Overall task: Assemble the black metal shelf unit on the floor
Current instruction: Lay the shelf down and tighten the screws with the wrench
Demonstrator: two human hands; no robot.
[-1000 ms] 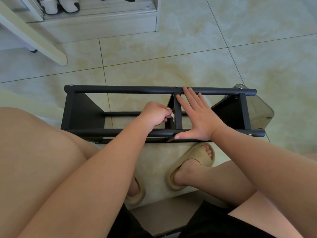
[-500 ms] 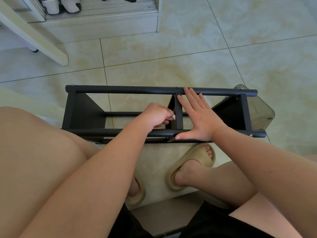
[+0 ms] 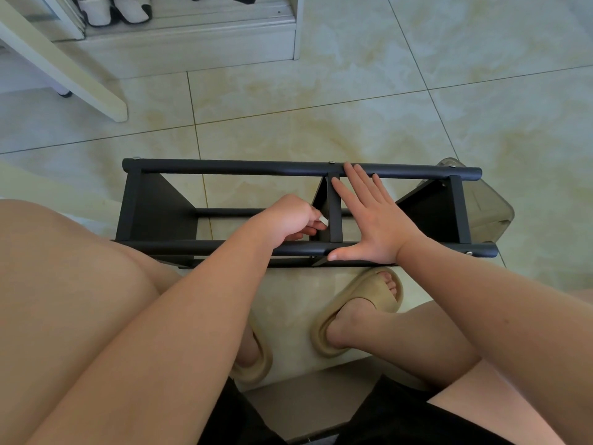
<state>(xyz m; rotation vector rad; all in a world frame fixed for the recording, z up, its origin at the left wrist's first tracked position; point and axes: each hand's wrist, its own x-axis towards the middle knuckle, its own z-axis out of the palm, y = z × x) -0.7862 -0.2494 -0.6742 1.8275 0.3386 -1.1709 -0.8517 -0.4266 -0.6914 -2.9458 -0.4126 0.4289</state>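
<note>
Shelf unit: the black metal shelf unit (image 3: 154, 207) lies on its side on the tiled floor (image 3: 321, 107), just ahead of the person's feet, with its long side across the view.
Rails: a far rail (image 3: 256, 167) and a near rail (image 3: 208, 247) run left to right; small silver screw heads (image 3: 330, 162) show on top of the far rail.
Panels: a dark end panel stands at each end, and a centre divider (image 3: 334, 216) joins the two rails near the middle.
Left grip (image 3: 285, 220): fingers curled, reaching into the frame from the left side of the centre divider and pinching a small pale piece (image 3: 323, 220) against it; what that piece is cannot be told.
Right grip (image 3: 375, 226): flat and wide, fingers straight and spread over the frame just right of the divider, thumb lying along the near rail, fingertips (image 3: 349, 170) touching the far rail.
Feet: beige slippers (image 3: 362, 303) on the floor, close to the near rail.
Behind the shelf's right end: a clear plastic container (image 3: 487, 207), touching or just beside it.
Upper left: a white furniture leg (image 3: 64, 65) slants across the floor; white shoes (image 3: 112, 8) sit on a low ledge.
</note>
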